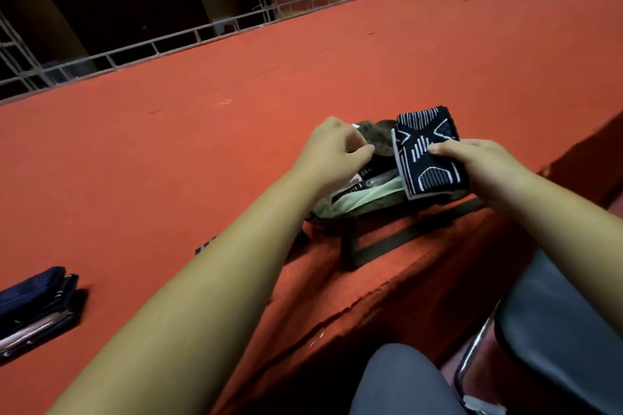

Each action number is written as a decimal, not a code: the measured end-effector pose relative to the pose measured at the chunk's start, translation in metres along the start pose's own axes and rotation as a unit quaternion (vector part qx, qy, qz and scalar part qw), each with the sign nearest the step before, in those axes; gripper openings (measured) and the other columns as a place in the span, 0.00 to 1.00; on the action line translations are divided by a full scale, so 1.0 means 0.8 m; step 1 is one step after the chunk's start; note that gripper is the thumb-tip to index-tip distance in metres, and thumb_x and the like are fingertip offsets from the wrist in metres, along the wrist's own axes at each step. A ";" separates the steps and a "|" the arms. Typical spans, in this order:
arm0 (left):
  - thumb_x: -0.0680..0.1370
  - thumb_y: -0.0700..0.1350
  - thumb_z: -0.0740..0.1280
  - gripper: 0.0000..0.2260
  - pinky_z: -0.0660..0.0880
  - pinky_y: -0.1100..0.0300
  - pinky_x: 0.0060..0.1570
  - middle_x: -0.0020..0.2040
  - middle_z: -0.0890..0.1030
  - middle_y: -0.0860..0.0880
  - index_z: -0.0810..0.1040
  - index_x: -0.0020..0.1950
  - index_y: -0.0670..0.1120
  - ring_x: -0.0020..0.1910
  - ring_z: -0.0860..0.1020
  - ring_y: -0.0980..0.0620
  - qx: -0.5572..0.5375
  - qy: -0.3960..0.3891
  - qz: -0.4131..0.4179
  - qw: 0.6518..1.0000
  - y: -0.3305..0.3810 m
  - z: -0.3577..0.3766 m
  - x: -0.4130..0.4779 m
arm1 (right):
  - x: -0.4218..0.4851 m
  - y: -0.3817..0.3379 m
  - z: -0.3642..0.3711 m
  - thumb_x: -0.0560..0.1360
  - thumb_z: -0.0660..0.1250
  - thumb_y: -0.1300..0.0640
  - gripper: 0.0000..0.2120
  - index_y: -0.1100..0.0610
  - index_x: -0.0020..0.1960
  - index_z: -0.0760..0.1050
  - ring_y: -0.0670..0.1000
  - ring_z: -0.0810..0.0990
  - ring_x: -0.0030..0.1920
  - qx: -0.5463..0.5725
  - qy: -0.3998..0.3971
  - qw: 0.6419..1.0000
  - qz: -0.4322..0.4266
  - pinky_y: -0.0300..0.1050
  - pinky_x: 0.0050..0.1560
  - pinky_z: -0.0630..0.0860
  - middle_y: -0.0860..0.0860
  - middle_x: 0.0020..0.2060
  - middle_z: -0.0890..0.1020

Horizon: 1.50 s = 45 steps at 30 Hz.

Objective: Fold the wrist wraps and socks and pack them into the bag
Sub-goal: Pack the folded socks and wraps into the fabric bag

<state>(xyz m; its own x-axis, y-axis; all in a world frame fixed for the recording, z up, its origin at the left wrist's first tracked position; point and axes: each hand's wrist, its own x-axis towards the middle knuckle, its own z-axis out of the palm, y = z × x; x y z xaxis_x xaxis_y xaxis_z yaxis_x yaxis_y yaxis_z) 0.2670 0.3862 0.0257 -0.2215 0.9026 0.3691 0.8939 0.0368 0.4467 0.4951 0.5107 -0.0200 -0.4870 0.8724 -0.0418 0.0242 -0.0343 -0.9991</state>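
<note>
A folded black item with white line patterns (426, 152), a sock or wrist wrap, is held by my right hand (478, 165) just above the bag's opening, thumb on top and fingers underneath. The olive green bag (367, 199) lies on the red surface with its pale lining showing. My left hand (332, 148) pinches the far edge of the bag's opening and holds it open. Dark patterned fabric lies inside the bag, partly hidden by my left hand.
A stack of folded dark blue and black fabric (37, 303) lies at the lower left on the red carpeted platform (202, 145). The bag's strap (387, 242) hangs over the platform's front edge. A dark chair (556, 330) stands at the lower right. Metal railing (135, 50) runs along the back.
</note>
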 end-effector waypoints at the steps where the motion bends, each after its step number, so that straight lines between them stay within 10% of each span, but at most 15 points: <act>1: 0.80 0.51 0.70 0.08 0.73 0.53 0.64 0.60 0.78 0.48 0.87 0.50 0.50 0.63 0.75 0.48 0.037 -0.031 0.016 0.999 -0.002 0.008 0.010 | 0.009 0.006 -0.010 0.78 0.73 0.56 0.10 0.62 0.53 0.85 0.60 0.87 0.43 0.020 0.015 1.000 0.002 0.55 0.47 0.83 0.62 0.49 0.89; 12: 0.80 0.47 0.64 0.26 0.61 0.39 0.76 0.87 0.48 0.47 0.70 0.77 0.65 0.81 0.57 0.36 0.269 -0.155 -0.019 0.950 -0.017 0.065 0.092 | 0.060 0.040 -0.042 0.59 0.74 0.49 0.27 0.58 0.56 0.83 0.59 0.84 0.42 0.122 0.002 0.992 0.041 0.52 0.45 0.77 0.59 0.48 0.86; 20: 0.75 0.41 0.65 0.36 0.78 0.40 0.55 0.76 0.66 0.48 0.59 0.80 0.63 0.60 0.76 0.37 0.223 -0.185 -0.003 0.957 -0.041 0.085 0.147 | 0.097 0.032 -0.020 0.65 0.72 0.53 0.17 0.58 0.52 0.83 0.56 0.86 0.42 0.115 -0.066 0.991 -0.035 0.48 0.44 0.80 0.58 0.45 0.87; 29: 0.80 0.38 0.65 0.28 0.74 0.49 0.67 0.73 0.76 0.46 0.68 0.80 0.55 0.69 0.75 0.45 0.032 -0.105 0.026 0.994 -0.065 0.073 0.177 | 0.133 -0.018 0.019 0.79 0.70 0.60 0.07 0.57 0.44 0.84 0.53 0.86 0.41 0.076 -0.015 0.993 -0.085 0.45 0.45 0.82 0.55 0.41 0.88; 36: 0.79 0.40 0.67 0.22 0.72 0.54 0.68 0.68 0.78 0.48 0.76 0.73 0.53 0.68 0.76 0.47 -0.013 -0.062 0.047 0.997 -0.078 0.071 0.181 | 0.163 -0.024 0.024 0.78 0.70 0.49 0.10 0.54 0.51 0.85 0.52 0.89 0.50 -0.163 -0.032 0.984 -0.056 0.50 0.54 0.82 0.47 0.45 0.90; 41: 0.81 0.35 0.66 0.19 0.66 0.75 0.58 0.64 0.77 0.50 0.78 0.72 0.46 0.63 0.75 0.53 -0.003 -0.057 0.062 0.996 -0.077 0.077 0.187 | 0.174 -0.024 0.017 0.80 0.67 0.45 0.13 0.52 0.55 0.84 0.49 0.87 0.50 -0.276 -0.030 0.960 -0.037 0.45 0.53 0.79 0.46 0.48 0.89; 45: 0.79 0.36 0.68 0.25 0.69 0.62 0.65 0.70 0.73 0.47 0.75 0.75 0.48 0.68 0.74 0.48 0.041 -0.073 0.024 0.996 -0.073 0.081 0.199 | 0.183 -0.038 0.016 0.81 0.64 0.43 0.17 0.52 0.62 0.82 0.55 0.82 0.60 -0.397 -0.030 0.916 -0.037 0.47 0.55 0.74 0.52 0.59 0.85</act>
<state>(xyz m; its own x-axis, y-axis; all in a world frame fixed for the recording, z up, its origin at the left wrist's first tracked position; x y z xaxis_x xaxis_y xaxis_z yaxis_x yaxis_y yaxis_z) 0.2046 0.5554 0.0054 -0.1249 0.9566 0.2634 0.9321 0.0222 0.3615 0.4120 0.6336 0.0042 -0.5596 0.8288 0.0018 0.6058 0.4105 -0.6815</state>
